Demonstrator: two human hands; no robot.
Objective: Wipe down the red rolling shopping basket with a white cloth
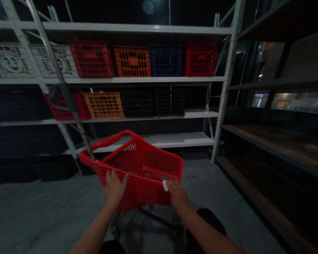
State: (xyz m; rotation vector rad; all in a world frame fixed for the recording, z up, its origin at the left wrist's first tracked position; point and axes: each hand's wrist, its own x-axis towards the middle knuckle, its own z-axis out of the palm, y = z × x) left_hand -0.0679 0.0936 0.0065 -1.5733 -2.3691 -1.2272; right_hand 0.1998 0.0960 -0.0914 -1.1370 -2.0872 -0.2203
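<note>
In front of me stands a red plastic shopping cart (151, 190) with mesh sides and nothing visible inside its basket. My left hand (115, 188) lies against the near side of the basket, just under the rim, with fingers stretched and apart. At the near right corner, my right hand (178, 195) is closed around a small white piece (165, 186), cloth or paper, and rests by the rim. A metal pole (49, 49) with a dark grey grip (66, 97) rises from the cart's handle end at the left.
Behind the cart, a white metal rack (137, 80) holds red, orange, blue, black and white crates, among them an orange crate (132, 61). Dark brown shelves (275, 144) run along the right. My legs (212, 220) are close behind the cart on the grey floor (42, 211).
</note>
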